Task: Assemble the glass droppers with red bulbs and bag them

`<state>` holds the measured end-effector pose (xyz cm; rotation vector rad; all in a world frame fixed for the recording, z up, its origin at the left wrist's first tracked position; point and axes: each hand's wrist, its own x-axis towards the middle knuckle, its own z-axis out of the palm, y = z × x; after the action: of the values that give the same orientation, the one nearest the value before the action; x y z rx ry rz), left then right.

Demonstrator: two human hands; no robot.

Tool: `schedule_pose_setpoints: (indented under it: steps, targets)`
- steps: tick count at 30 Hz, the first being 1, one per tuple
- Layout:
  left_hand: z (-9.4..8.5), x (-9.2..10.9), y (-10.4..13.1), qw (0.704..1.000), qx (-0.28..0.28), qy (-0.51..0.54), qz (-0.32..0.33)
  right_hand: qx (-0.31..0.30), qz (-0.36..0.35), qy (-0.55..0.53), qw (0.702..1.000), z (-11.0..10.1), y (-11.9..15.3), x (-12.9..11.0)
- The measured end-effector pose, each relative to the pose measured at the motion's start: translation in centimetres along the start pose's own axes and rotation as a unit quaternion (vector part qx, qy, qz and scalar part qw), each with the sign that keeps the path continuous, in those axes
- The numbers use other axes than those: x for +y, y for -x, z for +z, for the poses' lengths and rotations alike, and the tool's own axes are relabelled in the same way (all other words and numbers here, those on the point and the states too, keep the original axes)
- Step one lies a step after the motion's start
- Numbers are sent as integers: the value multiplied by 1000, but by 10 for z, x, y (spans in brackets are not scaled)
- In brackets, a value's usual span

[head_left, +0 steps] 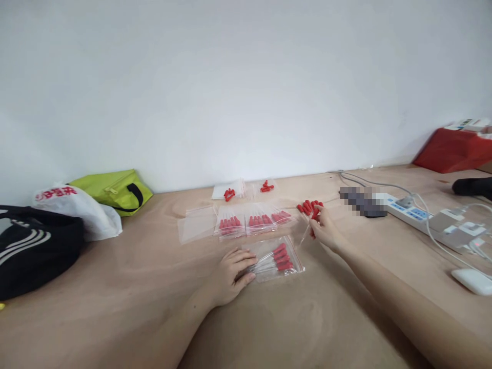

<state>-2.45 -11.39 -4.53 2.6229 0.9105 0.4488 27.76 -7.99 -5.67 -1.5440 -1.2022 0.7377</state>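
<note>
My left hand (233, 274) rests on the left end of a clear zip bag (265, 277), with thumb and fingers around the clear tubes inside. Several droppers (282, 257) with red bulbs lie in that bag, bulbs to the right. Beside a pile of red rubber bulbs (307, 206), my right hand (325, 228) pinches a dropper (305, 236) whose thin clear tube slants down to the left. Its bulb is partly hidden by my fingers. Just beyond the bag, filled zip bags (260, 220) with red-bulbed droppers lie in an overlapping row.
Flat plastic bags (198, 228) lie left of the row. Farther back are two groups of red bulbs (229, 194) on bags. A power strip (411, 212) with cables and a dark phone (365, 202) are at right. A black bag (38, 251) and green pouch (115, 189) stand left.
</note>
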Motion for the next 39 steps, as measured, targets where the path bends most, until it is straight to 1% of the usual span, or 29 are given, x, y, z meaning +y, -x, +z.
schedule_pose_setpoints:
  steps: [2,4,9,11,15,18,21,24,31,37,39]
  targets:
    - [0,0,0,1000,0,2,-1,10,35,-69,997,3,14,5]
    - [1,1,0,1000,1,7,-4,34,48,-110,992,8,23,8]
    - [2,1,0,1000,0,11,-7,81,62,-182,978,24,29,10]
    - [2,1,0,1000,1,11,-9,83,58,-208,973,30,32,10]
    - [2,1,1,1000,1,14,-6,41,58,-241,968,38,44,3]
    - [2,1,2,1000,2,14,-12,2,73,-249,966,39,52,-5]
    - [1,3,3,1000,9,11,-25,-49,81,-236,967,37,58,-12]
    - [0,4,3,999,16,9,-33,-90,71,-204,972,35,62,-15]
    - [-1,4,2,999,13,7,-30,-106,65,-141,982,36,60,-7]
    - [-2,5,1,1000,13,4,-27,-189,54,-176,965,39,57,-9]
    - [-1,5,1,1000,14,3,-26,-201,60,-190,959,42,55,-9]
